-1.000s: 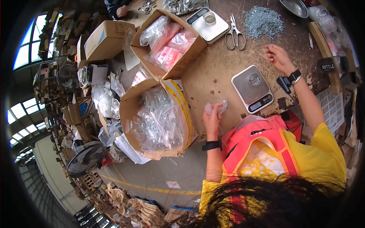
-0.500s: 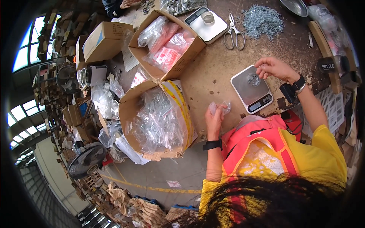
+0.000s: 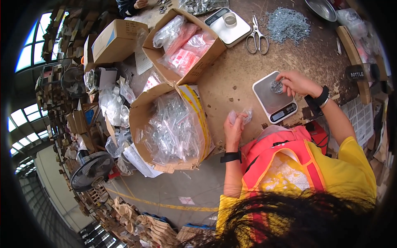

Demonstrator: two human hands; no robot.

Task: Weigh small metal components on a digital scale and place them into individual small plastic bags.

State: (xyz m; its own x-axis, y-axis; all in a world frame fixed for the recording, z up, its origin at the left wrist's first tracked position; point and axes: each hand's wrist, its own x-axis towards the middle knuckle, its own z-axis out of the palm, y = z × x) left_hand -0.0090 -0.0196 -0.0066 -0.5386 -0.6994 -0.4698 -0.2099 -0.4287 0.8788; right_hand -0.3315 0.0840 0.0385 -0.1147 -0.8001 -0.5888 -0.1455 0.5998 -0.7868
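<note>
On the near side of the table, my left hand (image 3: pixel 234 127) is closed on a small clear plastic bag (image 3: pixel 247 116), left of a white digital scale (image 3: pixel 269 95). A small heap of shiny metal screws (image 3: pixel 276 86) lies on the scale's grey plate. My right hand (image 3: pixel 295 82) reaches over the plate from the right, its fingers curled down and closed at the heap. The fingers partly cover the screws, so how many are gripped is hidden. Beyond the scale, a larger pile of small bluish-grey screws (image 3: pixel 288 25) is spread on the table.
A cardboard box of filled clear bags (image 3: pixel 202 144) stands left of my left hand. Behind it is a box of red and clear bags (image 3: pixel 217 48). Scissors (image 3: pixel 257 39) and a second scale (image 3: pixel 237 34) lie farther back. A wooden bar (image 3: pixel 351 58) edges the right side.
My right hand has come down and left onto the heap on the scale, its fingers now at the screws. My left hand still holds the bag in nearly the same place.
</note>
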